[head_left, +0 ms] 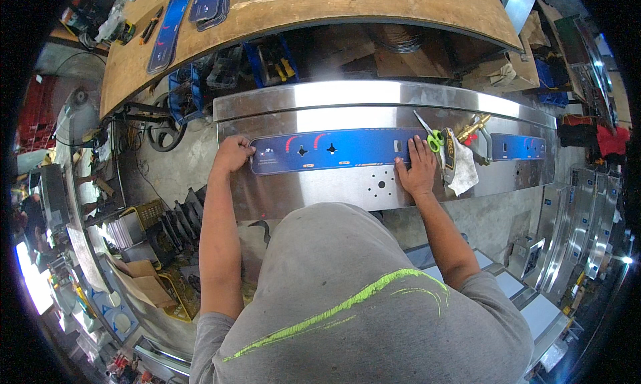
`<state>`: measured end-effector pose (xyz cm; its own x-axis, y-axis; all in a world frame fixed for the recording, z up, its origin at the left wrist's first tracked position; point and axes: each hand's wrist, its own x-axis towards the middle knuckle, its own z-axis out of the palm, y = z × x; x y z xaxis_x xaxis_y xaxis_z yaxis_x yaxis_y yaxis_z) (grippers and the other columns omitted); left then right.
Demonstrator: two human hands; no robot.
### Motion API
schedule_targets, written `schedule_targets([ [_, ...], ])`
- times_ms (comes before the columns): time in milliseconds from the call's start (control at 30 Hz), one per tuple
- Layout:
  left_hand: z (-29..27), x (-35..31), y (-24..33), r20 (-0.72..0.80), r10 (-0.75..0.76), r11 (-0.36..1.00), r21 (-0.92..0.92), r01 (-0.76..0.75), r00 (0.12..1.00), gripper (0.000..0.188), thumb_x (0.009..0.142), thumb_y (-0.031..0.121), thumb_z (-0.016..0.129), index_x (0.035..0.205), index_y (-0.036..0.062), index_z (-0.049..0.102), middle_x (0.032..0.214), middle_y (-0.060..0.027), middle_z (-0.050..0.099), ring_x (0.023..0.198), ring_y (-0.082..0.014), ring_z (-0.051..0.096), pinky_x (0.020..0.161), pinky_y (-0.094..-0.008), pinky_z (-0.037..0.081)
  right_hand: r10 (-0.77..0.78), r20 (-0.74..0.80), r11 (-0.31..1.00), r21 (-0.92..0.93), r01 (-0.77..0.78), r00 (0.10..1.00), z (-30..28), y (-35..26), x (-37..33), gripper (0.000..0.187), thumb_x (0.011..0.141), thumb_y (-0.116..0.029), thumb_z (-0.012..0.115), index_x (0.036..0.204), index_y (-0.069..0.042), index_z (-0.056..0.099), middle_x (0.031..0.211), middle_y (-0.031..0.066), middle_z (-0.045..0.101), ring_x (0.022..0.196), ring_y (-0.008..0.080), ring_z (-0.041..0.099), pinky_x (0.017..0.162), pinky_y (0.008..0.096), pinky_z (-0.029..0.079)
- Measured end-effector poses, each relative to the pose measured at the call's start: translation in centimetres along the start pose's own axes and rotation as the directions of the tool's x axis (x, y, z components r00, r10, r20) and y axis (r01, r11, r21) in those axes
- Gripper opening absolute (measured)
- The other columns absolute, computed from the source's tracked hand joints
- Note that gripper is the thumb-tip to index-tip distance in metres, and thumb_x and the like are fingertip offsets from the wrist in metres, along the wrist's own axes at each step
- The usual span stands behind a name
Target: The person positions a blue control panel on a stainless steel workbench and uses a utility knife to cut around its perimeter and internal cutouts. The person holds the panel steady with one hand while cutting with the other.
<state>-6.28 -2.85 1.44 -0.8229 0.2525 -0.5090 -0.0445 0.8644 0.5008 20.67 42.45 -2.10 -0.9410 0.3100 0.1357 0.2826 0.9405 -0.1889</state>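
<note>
Fingers of the left hand [234, 154] bend at the blue panel's left end; whether pinching, I cannot tell. Between both hands, this blue panel [364, 148] already lies on the steel surface [314, 187]; whether fastening is left, is not visible. Right hand [416, 173] rests flat, fingers slightly spread, beside scissors [435, 141].

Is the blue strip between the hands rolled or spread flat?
Spread flat: the blue strip lies straight on the steel panel, left hand and right hand near its ends.
</note>
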Motion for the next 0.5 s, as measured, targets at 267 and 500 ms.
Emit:
schedule_targets([
  [267,0.11,0.05,-0.30,-0.010,0.030,0.999,-0.022,-0.030,1.000,0.022,0.081,0.019,0.082,0.085,0.0011,0.070,0.076,-0.0119,0.069,0.070,-0.0227,0.065,0.070,-0.0378,0.051,-0.016,-0.031,1.000,0.016,0.016,0.999,0.13,0.01,-0.07,0.066,0.092,-0.045,0.064,0.145,-0.007,0.054,0.156,0.0141,0.047,0.144,0.0374,0.041,0.115,0.0550,0.030],
  [500,0.25,0.15,-0.47,-0.011,0.027,0.999,-0.039,-0.028,1.000,0.021,0.082,0.018,0.082,0.084,0.0015,0.069,0.072,-0.0107,0.067,0.068,-0.0210,0.063,0.067,-0.0375,0.050,-0.020,-0.002,1.000,-0.009,0.020,1.000,0.38,0.27,-0.11,0.067,0.093,-0.047,0.064,0.146,-0.007,0.054,0.157,0.0134,0.045,0.144,0.0373,0.040,0.115,0.0560,0.029],
])
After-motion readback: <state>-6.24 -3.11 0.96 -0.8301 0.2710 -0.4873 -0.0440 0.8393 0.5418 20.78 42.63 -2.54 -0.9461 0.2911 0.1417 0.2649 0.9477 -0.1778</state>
